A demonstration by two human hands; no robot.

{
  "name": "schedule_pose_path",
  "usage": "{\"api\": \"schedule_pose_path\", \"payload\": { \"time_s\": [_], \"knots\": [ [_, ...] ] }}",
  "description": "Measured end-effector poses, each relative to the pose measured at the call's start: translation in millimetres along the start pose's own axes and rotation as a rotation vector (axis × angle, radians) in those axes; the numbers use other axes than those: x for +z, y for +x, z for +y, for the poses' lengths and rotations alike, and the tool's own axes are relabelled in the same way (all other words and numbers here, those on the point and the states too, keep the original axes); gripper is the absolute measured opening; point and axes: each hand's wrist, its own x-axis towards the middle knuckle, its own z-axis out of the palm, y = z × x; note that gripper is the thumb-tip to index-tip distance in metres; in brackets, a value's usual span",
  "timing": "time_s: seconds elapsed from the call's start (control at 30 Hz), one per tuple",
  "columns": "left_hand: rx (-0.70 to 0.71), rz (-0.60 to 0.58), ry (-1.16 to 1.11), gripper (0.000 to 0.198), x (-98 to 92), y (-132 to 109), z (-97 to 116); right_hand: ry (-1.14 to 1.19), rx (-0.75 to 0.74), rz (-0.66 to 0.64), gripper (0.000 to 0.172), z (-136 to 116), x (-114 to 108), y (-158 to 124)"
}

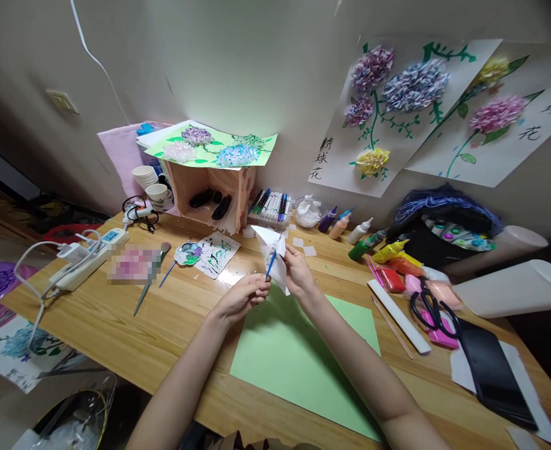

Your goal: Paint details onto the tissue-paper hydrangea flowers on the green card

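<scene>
My left hand [244, 298] is closed on a thin blue stick, perhaps a brush [271, 265], just above the top left corner of the green sheet [303, 359]. Folded white paper [279, 273] is pinched in my right hand [299, 270], with the blue stick's upper part lying against it. The stick's tip is too small to make out. Both hands are close together, raised over the wooden table [181, 337].
Left of my hands lie a paint palette [188, 254], a smeared paper [216, 254], a large brush [152, 278] and a power strip [90, 259]. Paint bottles [359, 230], scissors [437, 312] and a black phone-like slab [495, 375] are at the right. An open box [249, 200] stands behind.
</scene>
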Motion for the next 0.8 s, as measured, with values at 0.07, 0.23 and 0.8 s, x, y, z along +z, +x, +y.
{"api": "schedule_pose_path", "payload": {
  "time_s": [0.07, 0.23, 0.8],
  "knots": [
    [-0.036, -0.042, -0.028, 0.035, 0.1, -2.4, 2.0, 0.009, 0.001, 0.001, 0.019, 0.1, 1.4, -2.7],
    [-0.011, -0.028, 0.001, 0.039, -0.9, -2.0, -0.5, 0.04, -0.014, 0.023, 0.018, -4.4, 4.2, -5.5],
    [0.093, 0.111, 0.182, 0.046, 4.1, 5.4, -13.6, -0.041, -0.054, 0.023, 0.022, -35.1, -9.9, 4.4]
  ]
}}
